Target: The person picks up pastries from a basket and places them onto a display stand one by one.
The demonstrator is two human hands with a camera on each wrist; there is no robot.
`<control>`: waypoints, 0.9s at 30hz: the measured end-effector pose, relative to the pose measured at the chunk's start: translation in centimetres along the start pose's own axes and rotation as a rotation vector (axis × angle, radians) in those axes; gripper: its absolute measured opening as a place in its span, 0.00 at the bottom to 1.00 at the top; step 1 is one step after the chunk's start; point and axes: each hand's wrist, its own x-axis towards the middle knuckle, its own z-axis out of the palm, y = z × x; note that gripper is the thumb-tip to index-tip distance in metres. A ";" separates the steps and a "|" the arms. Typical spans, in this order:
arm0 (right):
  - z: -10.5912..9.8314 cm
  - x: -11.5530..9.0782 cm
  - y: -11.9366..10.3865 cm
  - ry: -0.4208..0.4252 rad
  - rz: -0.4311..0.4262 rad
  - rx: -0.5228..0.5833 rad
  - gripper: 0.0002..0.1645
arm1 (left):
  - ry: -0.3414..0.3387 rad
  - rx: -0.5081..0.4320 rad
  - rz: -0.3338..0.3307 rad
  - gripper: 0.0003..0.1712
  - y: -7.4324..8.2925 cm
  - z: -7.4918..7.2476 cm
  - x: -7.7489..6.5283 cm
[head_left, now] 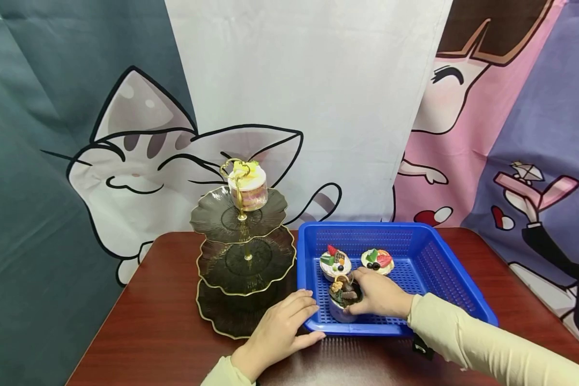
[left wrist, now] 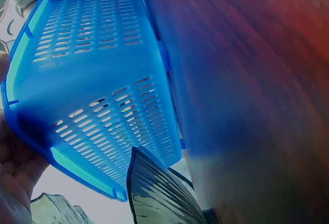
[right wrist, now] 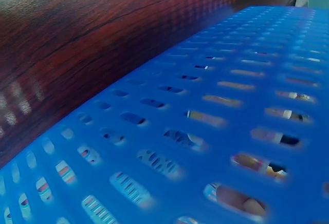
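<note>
My right hand (head_left: 381, 294) reaches into a blue plastic basket (head_left: 366, 225) and grips a chocolate-topped dessert cup (head_left: 343, 300), thumb on its near side and fingers on the far side. Behind it in the basket are two fruit-topped cream cups (head_left: 334, 265) with strawberry and dark berries. At the basket's near left corner, my left hand (head_left: 282, 327) touches the rim with extended fingers; the left wrist view shows its fingers (left wrist: 31, 172) along that rim. In the right wrist view, the slotted basket wall (right wrist: 169, 90) mostly hides the cup and hand.
Left of the basket stands a three-tier dark plate stand (head_left: 212, 214) with gold scalloped edges. A layered cake cup (head_left: 251, 195) with yellow topping sits on its top tier. Everything rests on a reddish-brown table (head_left: 140, 332) before a cartoon-printed backdrop (head_left: 299, 69).
</note>
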 end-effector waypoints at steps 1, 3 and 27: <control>-0.1 0.0 0.0 0.003 0.006 0.001 0.37 | 0.004 0.001 0.003 0.23 0.0 0.0 0.0; -0.3 -0.1 -0.1 0.004 0.020 0.010 0.36 | 0.017 0.007 0.016 0.22 0.0 0.0 0.1; -3.1 -1.1 -1.2 -0.023 0.098 0.063 0.39 | -0.012 -0.001 -0.017 0.23 0.1 -0.1 0.0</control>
